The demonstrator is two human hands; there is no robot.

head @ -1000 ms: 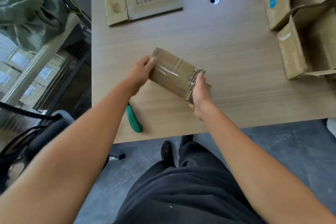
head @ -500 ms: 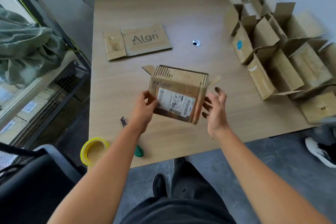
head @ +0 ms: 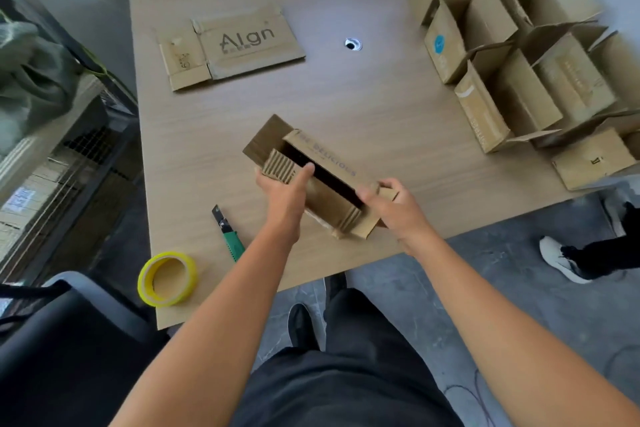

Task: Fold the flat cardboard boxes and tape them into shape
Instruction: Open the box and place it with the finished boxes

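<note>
Closest to me, at the near edge of the surface (head: 346, 107), the yellow tape roll (head: 168, 279) lies flat. The green-handled knife (head: 229, 236) lies just beyond it. Both sit by my left arm, I judge so either can be picked up without a stretch.

Next come my hands, apart and each clamped on one end of the box (head: 329, 158). The left hand (head: 284, 187) grips the left end, its thumb pressed over a ribbed flap. The right hand (head: 391, 204) pinches the opposite end flap. The box opens upward, its dark inside showing. I read this grip as squaring the walls while keeping the flaps out of the way. Whether its base touches the surface I cannot tell. Its far wall reads "DELICIOUS", the word before it blurred.

Further off to the left lies a flat cardboard (head: 239, 45) blank printed "Algn", waiting its turn. Along the right edge stands a row of finished boxes (head: 502, 80), flaps up, parked clear of my working spot. One carries a round blue sticker (head: 440, 44), too small to read.
</note>
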